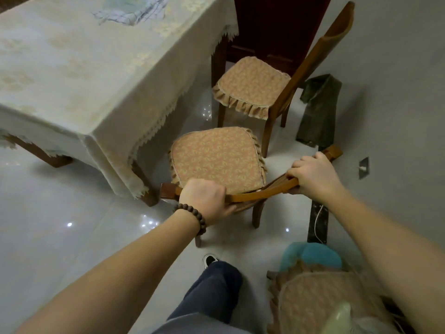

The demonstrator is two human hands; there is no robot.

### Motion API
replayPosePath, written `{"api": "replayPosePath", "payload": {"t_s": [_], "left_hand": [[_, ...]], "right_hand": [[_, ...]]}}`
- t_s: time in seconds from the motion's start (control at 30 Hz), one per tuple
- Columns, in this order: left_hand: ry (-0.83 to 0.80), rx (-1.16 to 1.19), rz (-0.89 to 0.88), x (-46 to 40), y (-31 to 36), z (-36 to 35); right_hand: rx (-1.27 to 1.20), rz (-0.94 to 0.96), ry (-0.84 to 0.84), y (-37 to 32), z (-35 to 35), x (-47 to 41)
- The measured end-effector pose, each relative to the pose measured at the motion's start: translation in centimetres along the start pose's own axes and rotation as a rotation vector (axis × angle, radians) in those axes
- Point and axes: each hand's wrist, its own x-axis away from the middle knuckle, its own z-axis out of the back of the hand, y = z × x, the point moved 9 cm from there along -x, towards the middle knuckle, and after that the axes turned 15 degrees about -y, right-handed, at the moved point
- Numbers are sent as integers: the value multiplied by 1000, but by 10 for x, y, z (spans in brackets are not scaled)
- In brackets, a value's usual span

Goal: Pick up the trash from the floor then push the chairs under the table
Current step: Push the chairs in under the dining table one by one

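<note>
Both hands clamp the curved wooden top rail of a cushioned chair (216, 157): the left hand (204, 198), a beaded bracelet (192, 216) at its wrist, grips near the rail's left end, and the right hand (313, 174) grips toward the right end. The chair's seat faces the desk (72, 75), which is draped in a pale lace-edged tablecloth; its front edge sits just beside the desk's corner leg. A second cushioned chair (252, 90) stands beyond, angled beside the desk's far leg. A green cloth (317, 109) lies on the tiled floor near the wall. A third cushioned seat (320, 302) sits at lower right.
</note>
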Motion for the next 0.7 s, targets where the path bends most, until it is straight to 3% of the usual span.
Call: {"api": "replayPosePath", "payload": {"t_s": [0.47,0.7], "left_hand": [[92,11,54,-102,-109,100],[57,76,114,-131,-105,120]], "right_hand": [[61,131,62,69,130,-120],[99,218,123,109,145,-167]]}}
